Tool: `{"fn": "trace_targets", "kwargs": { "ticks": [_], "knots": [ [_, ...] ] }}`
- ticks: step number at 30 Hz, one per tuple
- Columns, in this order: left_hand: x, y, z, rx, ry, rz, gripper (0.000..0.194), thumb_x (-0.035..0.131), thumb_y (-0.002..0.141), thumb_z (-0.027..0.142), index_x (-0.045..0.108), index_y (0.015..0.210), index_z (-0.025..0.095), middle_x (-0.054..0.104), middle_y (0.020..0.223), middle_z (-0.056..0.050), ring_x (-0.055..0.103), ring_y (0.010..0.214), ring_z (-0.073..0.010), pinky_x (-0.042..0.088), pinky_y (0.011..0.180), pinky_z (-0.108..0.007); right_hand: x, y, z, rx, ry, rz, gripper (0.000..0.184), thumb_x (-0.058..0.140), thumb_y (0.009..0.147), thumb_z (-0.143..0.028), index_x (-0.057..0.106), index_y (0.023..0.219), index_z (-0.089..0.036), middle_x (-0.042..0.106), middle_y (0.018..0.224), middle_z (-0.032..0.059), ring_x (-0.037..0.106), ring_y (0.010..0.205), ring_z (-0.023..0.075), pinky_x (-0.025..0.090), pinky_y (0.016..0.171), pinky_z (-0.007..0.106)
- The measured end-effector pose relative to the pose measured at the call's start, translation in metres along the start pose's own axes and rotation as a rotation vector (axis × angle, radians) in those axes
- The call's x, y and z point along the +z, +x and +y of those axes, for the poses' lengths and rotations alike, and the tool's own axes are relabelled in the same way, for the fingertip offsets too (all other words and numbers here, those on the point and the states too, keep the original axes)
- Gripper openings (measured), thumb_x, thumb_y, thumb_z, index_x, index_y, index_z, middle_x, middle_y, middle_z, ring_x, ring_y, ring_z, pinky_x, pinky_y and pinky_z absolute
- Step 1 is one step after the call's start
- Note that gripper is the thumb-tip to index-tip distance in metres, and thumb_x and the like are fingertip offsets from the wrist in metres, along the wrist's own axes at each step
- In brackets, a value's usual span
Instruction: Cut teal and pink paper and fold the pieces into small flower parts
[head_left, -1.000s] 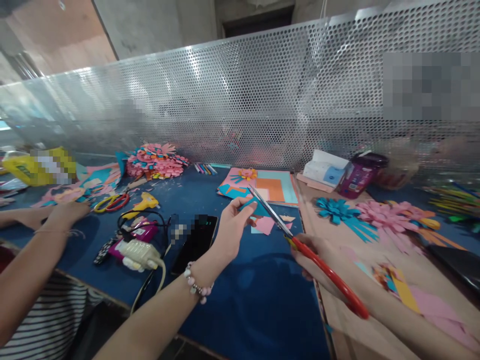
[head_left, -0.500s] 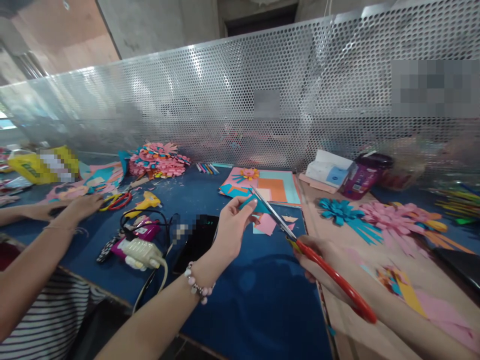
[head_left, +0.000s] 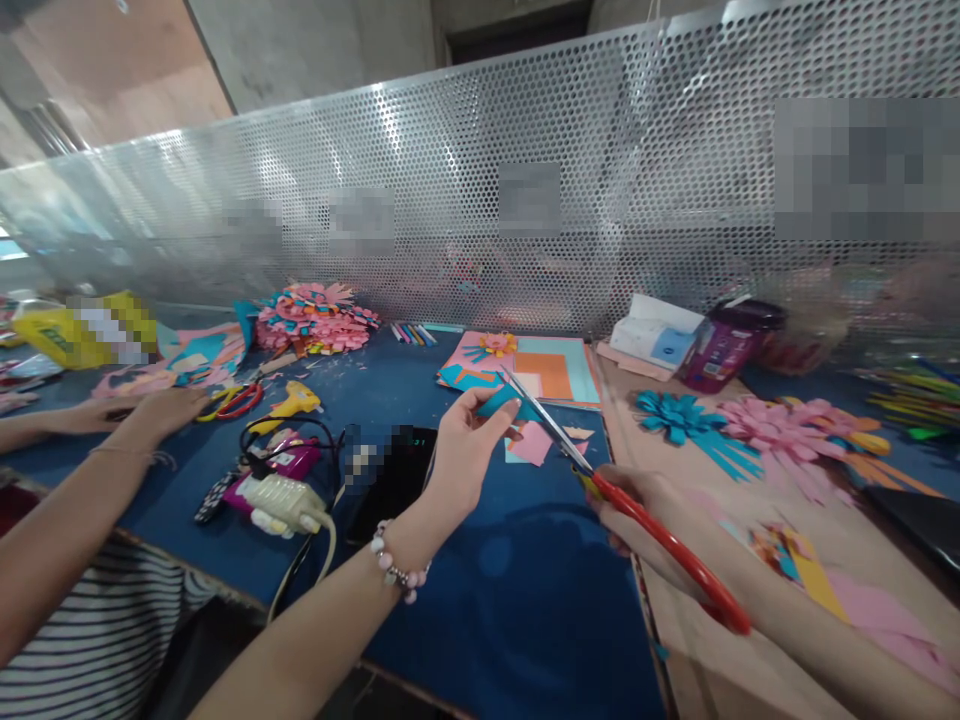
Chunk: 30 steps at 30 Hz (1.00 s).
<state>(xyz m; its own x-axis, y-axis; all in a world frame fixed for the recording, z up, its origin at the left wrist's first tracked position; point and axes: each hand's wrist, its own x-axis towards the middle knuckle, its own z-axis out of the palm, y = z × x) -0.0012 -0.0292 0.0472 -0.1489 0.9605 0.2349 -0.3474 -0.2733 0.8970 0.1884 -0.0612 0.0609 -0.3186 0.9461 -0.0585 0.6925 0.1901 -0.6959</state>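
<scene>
My left hand (head_left: 466, 452) pinches a small piece of teal paper (head_left: 501, 402) between thumb and fingers, raised over the blue table. My right hand (head_left: 637, 520) is wrapped round the handles of red-handled scissors (head_left: 664, 550). Their blades point up and left and lie at the right edge of the teal paper; I cannot tell how far apart they are. Beyond my hands rests a stack of coloured paper sheets (head_left: 555, 370) with a yellow-orange paper flower (head_left: 496, 346) on it. Small pink paper scraps (head_left: 531, 442) lie just below the stack.
A phone (head_left: 394, 485), a power strip (head_left: 281, 500) with cables and a yellow glue gun (head_left: 292, 402) lie left. A co-worker's hands (head_left: 150, 415) rest near other scissors (head_left: 238, 400). Teal (head_left: 675, 415) and pink paper flowers (head_left: 772, 432) lie right. A perforated metal screen (head_left: 450, 220) stands behind.
The scissors and both hands have hardly moved; the teal paper has shifted slightly against the blades. The camera view has tilted a little. The co-worker's hands stay in place.
</scene>
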Motion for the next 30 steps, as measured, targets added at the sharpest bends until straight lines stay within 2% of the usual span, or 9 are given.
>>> {"fn": "trace_targets", "kwargs": {
  "ticks": [6,11,17,30],
  "knots": [
    [0.000,0.000,0.000,-0.005,0.006,0.031,0.022,0.068,0.066,0.025,0.055,0.081,0.016,0.057,0.067,0.003,0.058,0.056,-0.0090,0.047,0.059,-0.024,0.001,-0.003,-0.006,-0.013,-0.007,-0.002,0.010,0.045,0.069,-0.021,0.046,0.059,-0.019,0.048,0.050,-0.0011,0.045,0.046,0.0118,0.030,0.043,0.022],
    [-0.001,0.000,0.001,-0.003,0.036,0.013,0.021,0.066,0.067,0.026,0.054,0.081,0.016,0.057,0.069,0.002,0.059,0.057,-0.0093,0.046,0.060,-0.023,0.003,-0.002,-0.003,-0.022,-0.044,-0.027,0.008,0.041,0.072,-0.021,0.047,0.066,-0.019,0.051,0.053,-0.0022,0.048,0.047,0.0118,0.033,0.045,0.022],
    [0.000,-0.001,0.003,0.006,0.026,0.014,0.022,0.066,0.067,0.024,0.052,0.083,0.016,0.057,0.074,0.002,0.060,0.058,-0.0102,0.048,0.062,-0.026,0.002,-0.001,-0.001,-0.051,-0.162,0.017,0.010,0.043,0.072,-0.022,0.047,0.063,-0.019,0.047,0.052,-0.0027,0.046,0.047,0.0109,0.032,0.045,0.021],
    [0.000,-0.001,0.002,0.007,0.022,0.005,0.022,0.066,0.067,0.024,0.053,0.082,0.016,0.056,0.077,0.001,0.060,0.058,-0.0098,0.049,0.063,-0.026,0.010,0.003,0.014,-0.002,-0.162,0.029,0.014,0.039,0.073,-0.022,0.048,0.063,-0.019,0.048,0.052,-0.0021,0.049,0.044,0.0112,0.030,0.040,0.020]
  ]
}}
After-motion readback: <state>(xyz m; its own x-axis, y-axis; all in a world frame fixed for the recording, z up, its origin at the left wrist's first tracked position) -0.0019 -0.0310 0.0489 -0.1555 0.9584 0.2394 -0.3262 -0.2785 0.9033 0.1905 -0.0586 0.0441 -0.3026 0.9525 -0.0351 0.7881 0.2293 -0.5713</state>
